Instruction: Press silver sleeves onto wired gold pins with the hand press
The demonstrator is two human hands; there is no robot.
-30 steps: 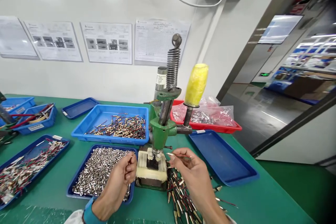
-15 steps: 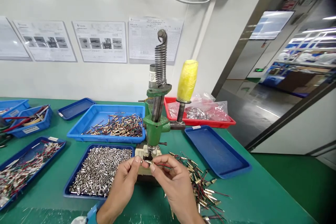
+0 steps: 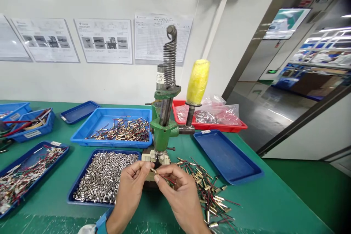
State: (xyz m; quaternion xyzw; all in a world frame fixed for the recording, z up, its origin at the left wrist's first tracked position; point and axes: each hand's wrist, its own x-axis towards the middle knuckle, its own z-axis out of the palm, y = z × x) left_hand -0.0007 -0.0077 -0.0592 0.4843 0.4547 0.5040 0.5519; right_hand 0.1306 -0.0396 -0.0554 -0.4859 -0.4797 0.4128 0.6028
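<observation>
In front of the press my two hands meet, fingertips pinched. My right hand (image 3: 181, 193) grips a small brass connector (image 3: 154, 170) with thin red and dark wires trailing back under its fingers. My left hand (image 3: 130, 186) is closed at the connector's other end, on a small metal sleeve mostly hidden by the fingertips. Just beyond the fingers stands a green hand press (image 3: 161, 137) with a coil spring and a yellow-wrapped handle (image 3: 197, 82). A blue tray of silver metal sleeves (image 3: 105, 177) lies left of my left hand. Loose wired connectors (image 3: 211, 197) are heaped beside my right hand.
Behind the sleeves sits a larger blue tray (image 3: 90, 115) holding wired connectors. A dark blue tray (image 3: 227, 157) lies at right, with a red tray (image 3: 238, 127) of plastic bags behind it. More trays and a tool bin (image 3: 35, 131) stand at left. The green table's right edge slopes away.
The sleeve in my left hand and the connector in my right have come together end to end. The connector now tilts down to the right. The view has shifted slightly.
</observation>
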